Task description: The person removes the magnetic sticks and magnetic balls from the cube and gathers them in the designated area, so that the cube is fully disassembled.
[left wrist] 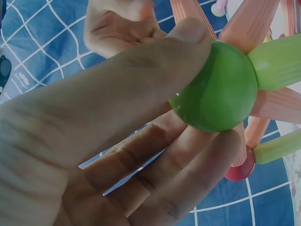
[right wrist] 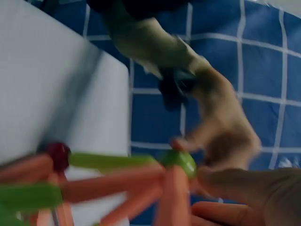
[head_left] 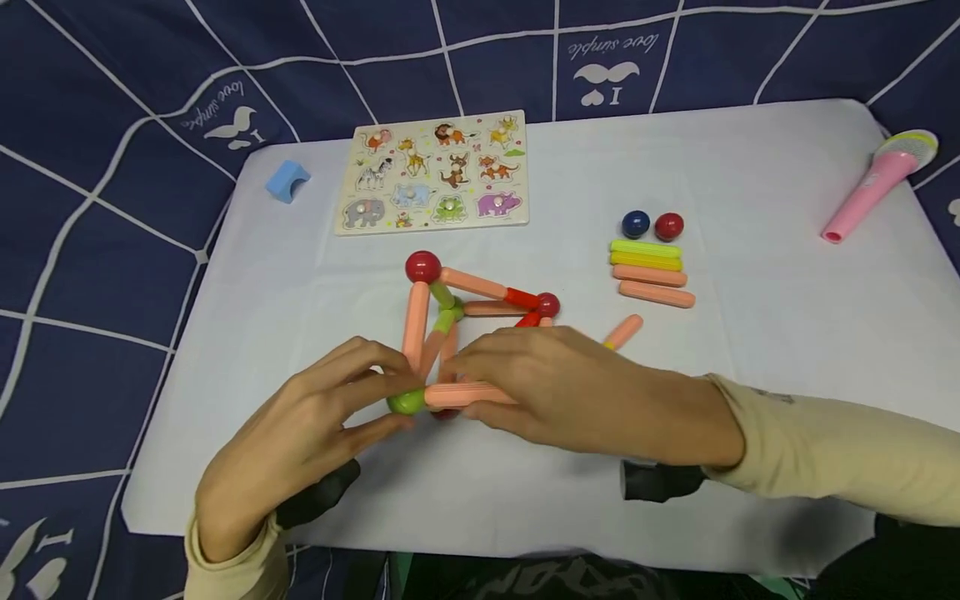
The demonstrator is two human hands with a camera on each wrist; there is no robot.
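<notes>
A framework of salmon, red and green rods joined by balls stands on the white table, with a red ball (head_left: 423, 267) at its far left corner and another red ball (head_left: 548, 305) at its right. My left hand (head_left: 311, 412) pinches the green ball (left wrist: 221, 89) at the near left corner between thumb and fingers. From that ball a salmon rod (head_left: 459, 395) runs right. My right hand (head_left: 566, 387) grips this rod, thumb on the near side, and hides part of the framework. The right wrist view is blurred.
An animal puzzle board (head_left: 432, 172) and a blue arched block (head_left: 287, 181) lie at the back left. Right of the framework are a blue ball (head_left: 635, 224), a loose red ball (head_left: 669, 226), and several yellow and salmon rods (head_left: 652, 275). A pink toy microphone (head_left: 873, 187) lies far right.
</notes>
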